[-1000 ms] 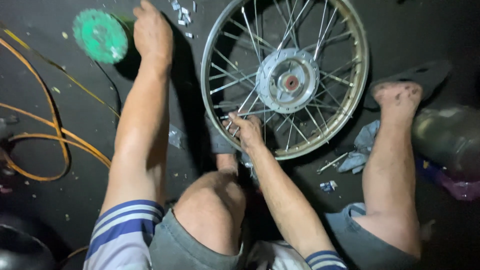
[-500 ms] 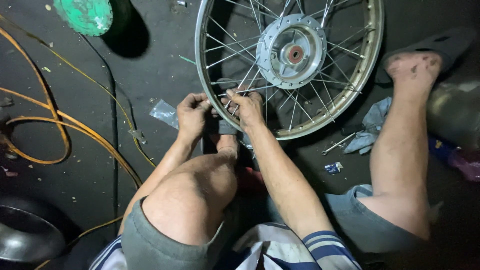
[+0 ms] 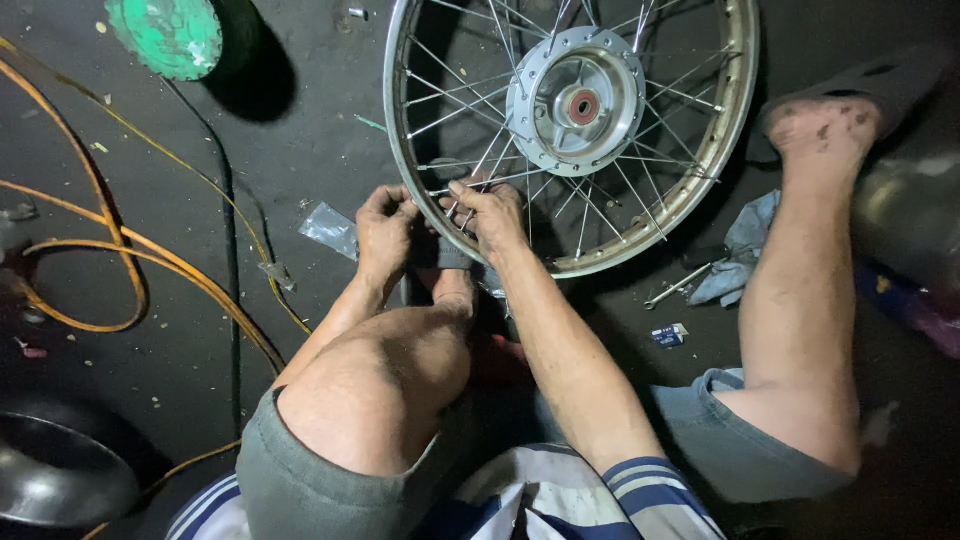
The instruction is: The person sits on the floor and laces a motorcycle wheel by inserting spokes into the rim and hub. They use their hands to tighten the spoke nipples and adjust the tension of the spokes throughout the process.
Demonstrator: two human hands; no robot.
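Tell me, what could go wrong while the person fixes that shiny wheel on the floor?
Both hands, left hand and right hand, are right at the thin spokes of the wheel, so fingers might get pinched or scratched. The wheel seems braced by bare feet, so it could slip. The orange cable looping on the dark floor could snag a leg.
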